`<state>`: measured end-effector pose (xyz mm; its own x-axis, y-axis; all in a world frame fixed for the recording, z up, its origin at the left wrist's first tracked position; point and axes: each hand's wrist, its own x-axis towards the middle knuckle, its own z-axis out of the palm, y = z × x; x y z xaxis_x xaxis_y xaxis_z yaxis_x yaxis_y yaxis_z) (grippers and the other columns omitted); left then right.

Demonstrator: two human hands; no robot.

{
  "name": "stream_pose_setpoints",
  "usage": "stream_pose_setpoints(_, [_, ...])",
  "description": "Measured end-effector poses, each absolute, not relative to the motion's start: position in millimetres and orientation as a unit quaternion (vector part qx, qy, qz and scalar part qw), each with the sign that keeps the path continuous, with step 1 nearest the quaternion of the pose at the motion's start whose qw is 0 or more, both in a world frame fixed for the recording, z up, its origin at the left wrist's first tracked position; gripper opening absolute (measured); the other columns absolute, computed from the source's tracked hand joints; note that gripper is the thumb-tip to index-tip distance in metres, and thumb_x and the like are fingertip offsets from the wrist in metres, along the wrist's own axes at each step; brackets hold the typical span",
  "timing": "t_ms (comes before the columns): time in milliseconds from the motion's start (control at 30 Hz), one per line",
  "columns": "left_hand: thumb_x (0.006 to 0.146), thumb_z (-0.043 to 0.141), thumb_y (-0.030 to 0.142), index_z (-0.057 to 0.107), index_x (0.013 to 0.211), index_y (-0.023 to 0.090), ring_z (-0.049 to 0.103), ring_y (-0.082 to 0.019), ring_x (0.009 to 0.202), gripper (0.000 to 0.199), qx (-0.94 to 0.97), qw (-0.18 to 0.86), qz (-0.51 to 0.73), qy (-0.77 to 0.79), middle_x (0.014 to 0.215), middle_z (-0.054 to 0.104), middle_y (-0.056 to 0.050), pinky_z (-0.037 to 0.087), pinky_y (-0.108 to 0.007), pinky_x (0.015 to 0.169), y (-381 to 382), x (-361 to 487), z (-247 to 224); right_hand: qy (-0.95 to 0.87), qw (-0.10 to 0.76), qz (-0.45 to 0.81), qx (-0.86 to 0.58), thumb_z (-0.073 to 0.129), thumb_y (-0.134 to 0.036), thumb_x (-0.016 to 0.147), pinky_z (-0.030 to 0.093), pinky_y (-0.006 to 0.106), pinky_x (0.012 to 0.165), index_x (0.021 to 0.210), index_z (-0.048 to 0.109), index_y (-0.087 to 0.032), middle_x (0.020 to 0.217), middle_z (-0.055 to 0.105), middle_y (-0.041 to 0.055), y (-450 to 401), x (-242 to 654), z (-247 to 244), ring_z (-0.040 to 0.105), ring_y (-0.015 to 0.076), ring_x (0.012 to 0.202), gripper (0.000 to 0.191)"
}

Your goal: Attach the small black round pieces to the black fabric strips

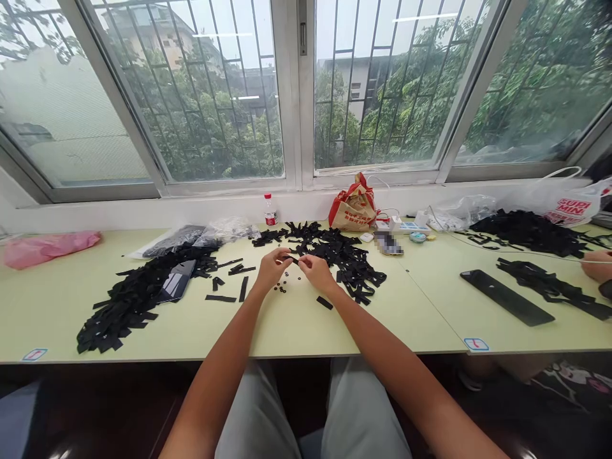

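My left hand (273, 268) and my right hand (315, 273) meet above the middle of the table, fingertips pinched. Between them is a short black fabric strip (293, 259), one end in each hand. Small dark round pieces (281, 289) lie on the table just below my hands. Close to my right hand spreads a loose heap of black strips (356, 258), and a single strip (324, 303) lies under my right forearm. Left of my left hand are several separate strips (220, 298). A long pile of black strips (129, 303) stretches further left.
Along the window wall stand a bottle with a red cap (270, 211), a red and tan bag (354, 207) and a power strip (406, 226). A pink plastic bag (52, 247) lies far left. At right are a dark flat panel (507, 298) and another person's hand (597, 266).
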<state>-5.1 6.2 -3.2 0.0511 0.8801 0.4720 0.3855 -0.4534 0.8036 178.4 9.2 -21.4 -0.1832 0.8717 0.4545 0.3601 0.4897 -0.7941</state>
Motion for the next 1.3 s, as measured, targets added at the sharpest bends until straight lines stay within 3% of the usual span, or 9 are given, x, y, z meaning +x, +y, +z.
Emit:
stream_pose_setpoints(133, [0.077, 0.073, 0.037, 0.069, 0.108, 0.019, 0.059, -0.015, 0.072, 0.036, 0.652, 0.286, 0.540, 0.450, 0.079, 0.063, -0.002, 0.048, -0.028, 0.066, 8.1, -5.8, -2.6, -0.711, 0.480, 0.280, -0.431, 0.054, -0.035, 0.086, 0.041, 0.027, 0.066, 0.086, 0.070, -0.019, 0.078, 0.068, 0.0021, 9.9, 177.0, -20.5, 0.057, 0.0160, 0.067, 0.022])
stream_pose_setpoints(267, [0.076, 0.074, 0.037, 0.068, 0.109, 0.018, 0.055, -0.013, 0.067, 0.039, 0.649, 0.316, 0.538, 0.436, 0.074, 0.059, 0.000, 0.045, -0.026, 0.064, 6.0, -3.8, 0.3, -0.708, 0.488, 0.295, -0.416, 0.057, -0.039, 0.085, 0.042, 0.027, 0.066, 0.092, 0.071, -0.019, 0.087, 0.071, 0.0035, 6.7, 176.0, -17.5, 0.057, 0.0160, 0.069, 0.025])
stream_pose_setpoints(400, [0.077, 0.072, 0.039, 0.065, 0.113, 0.018, 0.055, -0.013, 0.066, 0.043, 0.666, 0.317, 0.517, 0.435, 0.074, 0.061, 0.000, 0.043, -0.026, 0.062, 4.5, -3.9, 1.6, -0.723, 0.477, 0.307, -0.394, 0.054, -0.041, 0.087, 0.041, 0.027, 0.065, 0.093, 0.072, -0.020, 0.081, 0.070, 0.0022, 3.3, 176.2, -14.3, 0.053, 0.0150, 0.065, 0.028])
stream_pose_setpoints(533, [0.082, 0.064, 0.039, 0.063, 0.114, 0.021, 0.058, -0.015, 0.066, 0.037, 0.713, 0.235, 0.434, 0.498, 0.073, 0.065, 0.000, 0.044, -0.027, 0.064, 2.2, -10.3, -3.5, -0.706, 0.482, 0.312, -0.416, 0.053, -0.039, 0.087, 0.042, 0.028, 0.065, 0.092, 0.072, -0.019, 0.079, 0.070, 0.0030, 7.2, 176.9, -17.1, 0.055, 0.0161, 0.066, 0.027])
stream_pose_setpoints(667, [0.080, 0.063, 0.035, 0.069, 0.099, 0.022, 0.059, -0.018, 0.065, 0.024, 0.771, 0.133, 0.305, 0.543, 0.073, 0.065, -0.001, 0.043, -0.029, 0.062, -0.4, -16.8, -10.6, -0.685, 0.488, 0.324, -0.434, 0.055, -0.038, 0.084, 0.045, 0.029, 0.069, 0.095, 0.071, -0.018, 0.080, 0.071, 0.0039, 14.7, 178.0, -22.9, 0.060, 0.0176, 0.071, 0.028])
stream_pose_setpoints(767, [0.080, 0.058, 0.029, 0.072, 0.088, 0.021, 0.061, -0.020, 0.071, 0.017, 0.796, 0.113, 0.279, 0.525, 0.080, 0.068, -0.005, 0.046, -0.030, 0.066, -1.1, -17.9, -11.5, -0.681, 0.489, 0.327, -0.436, 0.055, -0.038, 0.083, 0.045, 0.028, 0.067, 0.092, 0.071, -0.019, 0.079, 0.070, 0.0037, 17.4, 178.5, -25.2, 0.060, 0.0173, 0.071, 0.027])
stream_pose_setpoints(967, [0.073, 0.049, 0.017, 0.074, 0.087, 0.023, 0.065, -0.020, 0.080, 0.029, 0.808, 0.184, 0.258, 0.496, 0.092, 0.071, -0.005, 0.050, -0.030, 0.070, -2.4, -23.3, -3.6, -0.678, 0.471, 0.342, -0.449, 0.053, -0.038, 0.083, 0.042, 0.026, 0.059, 0.087, 0.070, -0.019, 0.078, 0.069, 0.0028, 15.4, 178.9, -25.1, 0.054, 0.0153, 0.063, 0.026])
stream_pose_setpoints(1300, [0.072, 0.060, 0.027, 0.071, 0.087, 0.021, 0.061, -0.017, 0.071, 0.019, 0.804, 0.253, 0.254, 0.475, 0.084, 0.066, -0.004, 0.049, -0.028, 0.062, -4.3, -32.2, 0.4, -0.690, 0.448, 0.354, -0.444, 0.053, -0.035, 0.081, 0.042, 0.025, 0.061, 0.082, 0.069, -0.018, 0.077, 0.068, 0.0020, 9.6, 178.5, -20.9, 0.053, 0.0133, 0.061, 0.024])
